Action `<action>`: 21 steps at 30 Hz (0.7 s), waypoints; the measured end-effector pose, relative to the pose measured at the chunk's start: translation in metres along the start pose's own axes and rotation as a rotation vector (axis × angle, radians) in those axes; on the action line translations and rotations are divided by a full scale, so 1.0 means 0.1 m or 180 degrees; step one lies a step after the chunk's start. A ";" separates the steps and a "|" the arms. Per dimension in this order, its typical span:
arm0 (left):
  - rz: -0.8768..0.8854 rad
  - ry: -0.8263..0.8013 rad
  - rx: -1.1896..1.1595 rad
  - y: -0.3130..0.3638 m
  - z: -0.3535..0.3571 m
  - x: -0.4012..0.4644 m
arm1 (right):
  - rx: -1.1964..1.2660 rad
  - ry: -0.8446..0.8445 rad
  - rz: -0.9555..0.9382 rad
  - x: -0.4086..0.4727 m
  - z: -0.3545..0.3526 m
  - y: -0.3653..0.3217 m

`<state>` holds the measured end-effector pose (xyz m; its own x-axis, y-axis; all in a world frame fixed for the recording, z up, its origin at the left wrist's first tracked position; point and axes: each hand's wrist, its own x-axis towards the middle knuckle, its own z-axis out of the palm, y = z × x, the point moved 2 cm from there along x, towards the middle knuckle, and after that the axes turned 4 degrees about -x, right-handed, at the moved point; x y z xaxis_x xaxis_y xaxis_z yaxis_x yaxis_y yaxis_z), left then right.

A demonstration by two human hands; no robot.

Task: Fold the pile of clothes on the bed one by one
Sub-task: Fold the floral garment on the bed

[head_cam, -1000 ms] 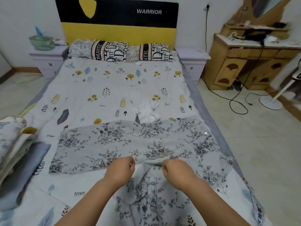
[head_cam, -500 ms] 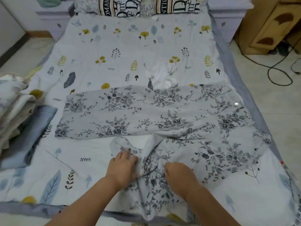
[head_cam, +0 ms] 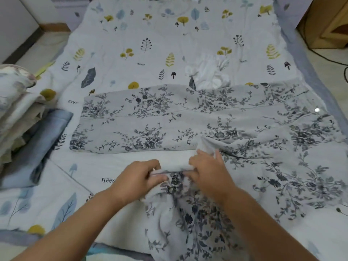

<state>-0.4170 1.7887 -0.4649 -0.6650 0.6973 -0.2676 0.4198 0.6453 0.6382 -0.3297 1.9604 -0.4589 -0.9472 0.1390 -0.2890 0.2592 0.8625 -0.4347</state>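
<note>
The garment (head_cam: 188,117) across the middle of the frame was pale grey, printed with dark blue-grey floral sprays. The bedsheet (head_cam: 160,44) beneath it was off-white, scattered with mustard-yellow trees, pale blue leaves, small dark mushrooms and the word "trees" in dark letters. Above the garment, right of centre, a crumpled cloth (head_cam: 209,72) was plain white. At the left edge, the stacked fabrics (head_cam: 22,119) were cream with faded print, over a dusty blue piece. The cabinet (head_cam: 327,21) at upper right was honey-brown wood.
</note>
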 end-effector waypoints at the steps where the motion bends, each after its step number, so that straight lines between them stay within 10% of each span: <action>1: -0.0236 -0.0240 -0.0324 -0.07 -0.08 -0.01 | 0.0425 0.0231 0.0063 0.01 -0.10 -0.01; 9: -0.1493 -0.1307 -0.1071 -0.56 -0.69 -0.16 | 0.1106 0.1207 0.0264 0.27 -0.42 -0.09; 13: -0.1551 -0.0635 -0.1640 -0.83 -1.26 -0.12 | 0.0923 0.1500 0.0402 0.53 -0.28 -0.17; 18: -0.1769 0.1527 -0.0724 -1.32 -1.23 0.07 | -0.0054 0.1403 0.0913 0.85 0.04 -0.27; 21: -0.2204 0.1830 -0.0233 -1.57 -0.89 -0.01 | -0.0353 0.0947 0.0878 0.85 0.34 -0.33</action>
<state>-0.5365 1.6591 -0.5005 -0.9687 -0.1163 -0.2192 -0.2165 0.8275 0.5180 -0.4119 1.9274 -0.4985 -0.8625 0.4927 -0.1156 0.5044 0.8181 -0.2763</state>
